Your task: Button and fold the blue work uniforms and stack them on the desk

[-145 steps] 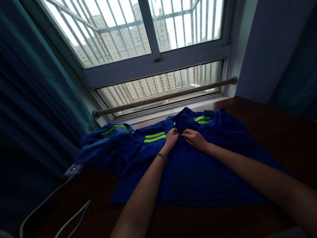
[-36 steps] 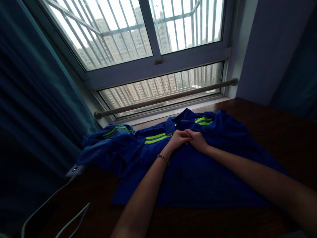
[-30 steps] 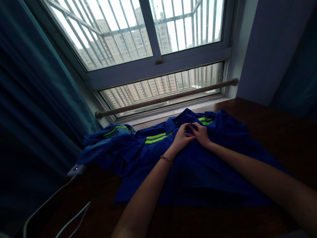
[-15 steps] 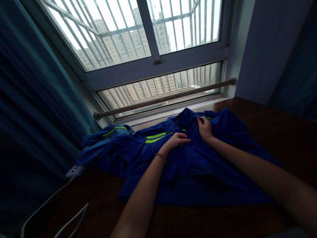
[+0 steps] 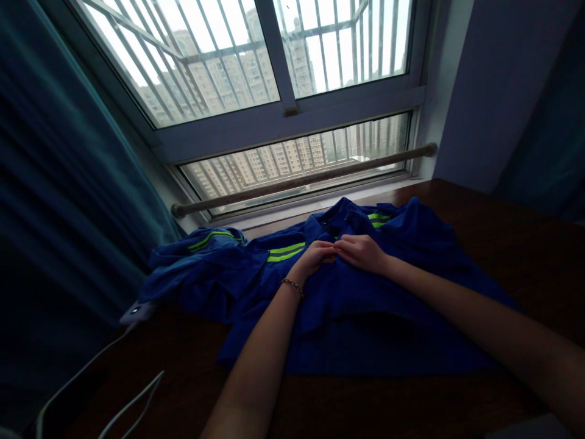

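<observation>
Left hand (image 5: 317, 255) and right hand (image 5: 360, 251) meet at the front of the blue shirt (image 5: 347, 347), just below its collar.
Scanning left to right, I pass the curtain (image 5: 68, 158), a pale device (image 5: 136, 313) and a rumpled sleeve before reaching the shirt's body, spread on the counter (image 5: 484, 231) with its collar toward the window (image 5: 287, 116). My left hand is narrowed to a pinch on the cloth; my right, touching it, pinches there too (what sits between the fingertips is too small for me to make out). I judge the step in hand to be close fingertip work along the front edge, perhaps at a button; the next move calls for a steady hold with one hand and small, precise fingering with the other.
</observation>
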A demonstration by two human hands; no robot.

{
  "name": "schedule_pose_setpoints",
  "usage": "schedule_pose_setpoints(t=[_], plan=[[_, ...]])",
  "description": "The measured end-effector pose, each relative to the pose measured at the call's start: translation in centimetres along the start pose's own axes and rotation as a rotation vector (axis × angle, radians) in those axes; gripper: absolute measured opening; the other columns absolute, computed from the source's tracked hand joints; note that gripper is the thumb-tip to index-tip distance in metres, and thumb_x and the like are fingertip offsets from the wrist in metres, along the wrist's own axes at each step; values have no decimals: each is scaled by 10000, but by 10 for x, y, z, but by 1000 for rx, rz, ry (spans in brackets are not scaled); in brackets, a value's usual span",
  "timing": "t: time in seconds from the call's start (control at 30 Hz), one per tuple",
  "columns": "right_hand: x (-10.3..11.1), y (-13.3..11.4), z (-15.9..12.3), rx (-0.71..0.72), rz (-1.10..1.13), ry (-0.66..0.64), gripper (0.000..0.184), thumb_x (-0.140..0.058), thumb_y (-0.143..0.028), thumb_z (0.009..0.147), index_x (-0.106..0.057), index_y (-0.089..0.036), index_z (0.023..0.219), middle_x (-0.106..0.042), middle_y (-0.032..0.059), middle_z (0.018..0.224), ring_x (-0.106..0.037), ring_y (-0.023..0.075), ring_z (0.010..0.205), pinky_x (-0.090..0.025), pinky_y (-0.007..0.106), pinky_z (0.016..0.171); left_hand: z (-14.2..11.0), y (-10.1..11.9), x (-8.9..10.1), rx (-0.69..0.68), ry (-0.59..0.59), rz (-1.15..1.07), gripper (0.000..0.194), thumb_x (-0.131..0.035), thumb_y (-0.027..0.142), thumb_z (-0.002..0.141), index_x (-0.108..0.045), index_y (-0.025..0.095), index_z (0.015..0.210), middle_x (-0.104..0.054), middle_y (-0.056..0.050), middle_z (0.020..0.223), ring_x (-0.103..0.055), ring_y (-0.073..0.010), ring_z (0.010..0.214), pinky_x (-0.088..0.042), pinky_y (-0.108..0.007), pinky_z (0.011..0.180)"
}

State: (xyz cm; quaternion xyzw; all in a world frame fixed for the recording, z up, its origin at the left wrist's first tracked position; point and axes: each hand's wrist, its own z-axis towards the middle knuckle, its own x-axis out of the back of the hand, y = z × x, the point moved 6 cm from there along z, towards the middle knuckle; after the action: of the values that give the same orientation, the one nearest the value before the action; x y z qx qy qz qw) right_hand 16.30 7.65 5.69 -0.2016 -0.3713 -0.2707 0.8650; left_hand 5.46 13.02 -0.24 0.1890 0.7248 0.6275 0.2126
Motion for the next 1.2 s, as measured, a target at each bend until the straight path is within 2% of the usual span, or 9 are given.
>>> schedule_pose_setpoints(t=[0.03, 0.1, 0.27, 0.4, 0.5, 0.63, 0.83, 1.0, 1.2], plan=[[-8, -4, -3, 59, -8, -79, 220, -383, -265, 853, -577, -197, 931, -524, 29, 756, -491, 127, 677, -357, 227, 622, 0, 0, 1, 0, 20, 3, 300, -729, 347, 533, -581, 96, 605, -511, 14, 533, -442, -42, 450, -308, -179, 444], [-17, -2, -8, 83, 5, -135, 221, -383, -238, 846, -574, -192, 947, -524, 34, 775, -497, 129, 700, -369, 226, 637, 0, -2, 1, 11, 62, 12, 296, -734, 342, 520, -574, 99, 574, -505, 13, 514, -450, -51, 448, -320, -184, 443], [-23, 4, -13, 124, 68, -181, 277, -470, -201, 764, -522, -159, 1034, -521, 53, 855, -504, 144, 766, -398, 237, 663, 0, -4, 1, 30, 117, 42, 304, -753, 338, 491, -584, 98, 569, -508, 11, 491, -455, -59, 431, -339, -193, 435], [-22, 1, -14, 133, -5, -144, 188, -415, -200, 801, -545, -155, 928, -526, 57, 806, -497, 147, 742, -388, 243, 653, 2, -5, 1, 14, 84, 1, 313, -750, 350, 493, -587, 98, 583, -519, 11, 506, -462, -52, 435, -343, -182, 440], [-22, 0, -13, 53, -44, -88, 173, -391, -206, 819, -556, -162, 793, -539, 54, 750, -501, 145, 706, -371, 243, 637, 2, -5, 2, -3, 101, 5, 325, -746, 367, 493, -566, 102, 548, -511, 13, 505, -453, -46, 435, -328, -175, 432], [-22, 10, -8, -138, 47, -58, 104, -481, -175, 748, -559, -156, 681, -568, 32, 674, -513, 130, 635, -357, 235, 604, 1, -4, 2, -9, 151, 68, 338, -732, 398, 505, -572, 103, 542, -514, 6, 496, -440, -49, 423, -316, -183, 425], [-41, 44, -6, -465, 531, -252, 78, -584, -186, 631, -579, -127, 580, -552, -28, 519, -484, 93, 499, -336, 191, 476, 1, -5, -2, -2, 136, 129, 332, -714, 417, 524, -578, 115, 542, -514, 10, 476, -447, -66, 416, -324, -199, 430], [-50, 49, -9, -476, 531, -273, 74, -575, -179, 629, -586, -122, 584, -531, -38, 490, -452, 78, 458, -302, 179, 434, 3, -5, -2, -65, 137, 180, 285, -693, 371, 554, -576, 113, 523, -491, 26, 459, -422, -56, 413, -291, -190, 425], [-50, 48, -10, -407, 468, -184, 113, -631, -210, 628, -561, -135, 675, -510, -43, 572, -456, 82, 527, -326, 184, 487, 3, -4, -1, -67, 134, 218, 275, -663, 371, 599, -595, 109, 547, -503, 11, 435, -432, -64, 396, -298, -194, 423]])
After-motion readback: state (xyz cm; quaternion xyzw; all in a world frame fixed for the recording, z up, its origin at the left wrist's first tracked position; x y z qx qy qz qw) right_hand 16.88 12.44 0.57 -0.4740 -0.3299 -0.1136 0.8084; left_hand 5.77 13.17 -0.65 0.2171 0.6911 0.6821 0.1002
